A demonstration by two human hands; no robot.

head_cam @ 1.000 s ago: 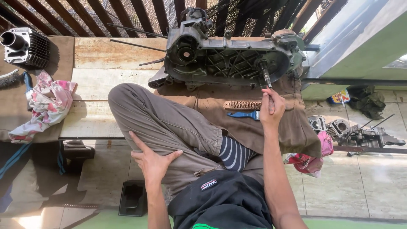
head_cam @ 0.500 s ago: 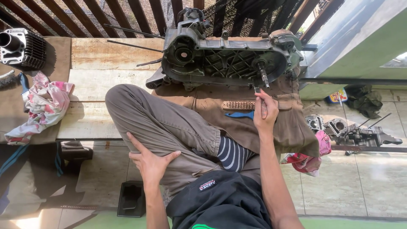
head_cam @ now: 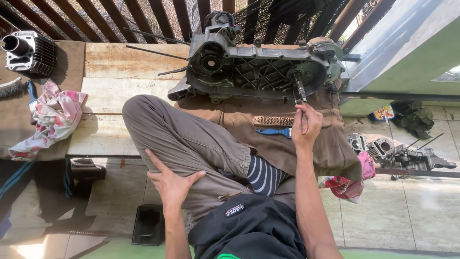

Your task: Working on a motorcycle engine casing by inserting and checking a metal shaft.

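Fingers (head_cam: 301, 111) of your right hand (head_cam: 306, 125) are pinched narrow round a slim dark tool, prob. a small driver or pick, whose tip meets the steel shaft (head_cam: 298, 88) sticking out of the engine crankcase (head_cam: 254, 72); the tool itself is too thin to ID for sure. Your left hand (head_cam: 171, 184) holds nothing: it lies flat, fingers spread wide, on your bent knee in grey-brown trousers (head_cam: 191, 139). Crankcase sits on its side across a brown cloth (head_cam: 268, 139) on the wooden tabletop (head_cam: 120, 62), just in front of the slatted railing (head_cam: 143, 14). Judging by the look, that casting is heavy, rigid metal w/ sharp ribs and likely a greasy film, so it won't shift from a light poke; if you need to move it, take it w/ both hands by the thick outer rim, not by the shaft or the thin rods at its left. Shaft is stiff and smooth, prob. slippery, so keep the tool tip square on it. A wire brush w/ blue handle (head_cam: 274, 131) lies on the cloth just beside your right wrist. Finned cylinder (head_cam: 28, 50) and a patterned rag (head_cam: 52, 115) sit well apart at the left end; more engine parts (head_cam: 397, 151) lie on the tiled floor to the right.
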